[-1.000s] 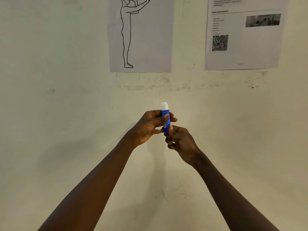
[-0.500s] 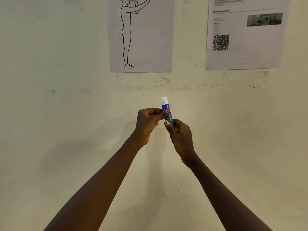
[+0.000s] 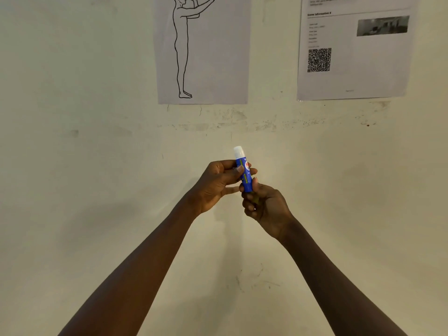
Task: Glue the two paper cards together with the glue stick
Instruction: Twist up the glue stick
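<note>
A blue glue stick (image 3: 244,174) with a white top is held upright in front of a pale wall, tilted slightly left. My left hand (image 3: 217,185) pinches its blue barrel near the middle with thumb and fingertips. My right hand (image 3: 265,208) grips its bottom end from below. Both arms are stretched out in front of me. No paper cards show in the head view.
Two sheets are stuck to the wall above my hands: one with a line drawing of a standing figure (image 3: 202,49), one with text, a QR code and a small photo (image 3: 354,47). The wall below them is scuffed.
Both hands and the glue stick rose a little, then settled slightly lower again. The stick now leans a bit more left. My grip on it is unchanged.
</note>
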